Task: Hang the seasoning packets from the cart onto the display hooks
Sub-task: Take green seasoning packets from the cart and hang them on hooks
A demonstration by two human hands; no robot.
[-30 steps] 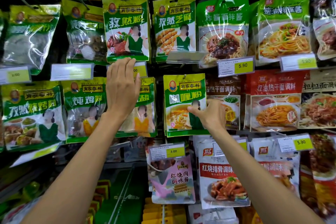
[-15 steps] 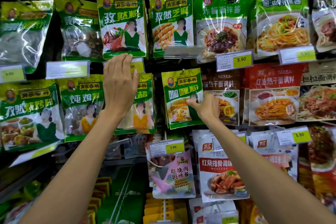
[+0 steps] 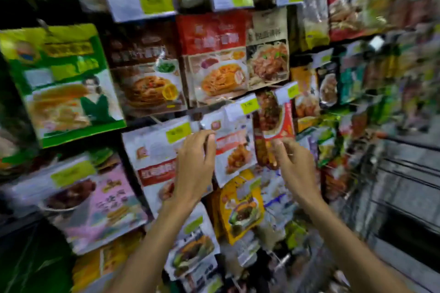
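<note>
Your left hand lay against the white, red-banded plastic packet; whether it pinched, I cannot tell. Your right hand hung loosely curled, empty.

A shop: seasoning packets hang in rows beneath what look like blurred price tags.

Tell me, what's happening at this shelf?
A person is working at a wall of hanging seasoning packets. Their left hand is at the left edge of a white packet with a red band; the right hand is just beside it, fingers curled. The picture is blurred, so I cannot tell whether either hand grips anything.
</note>
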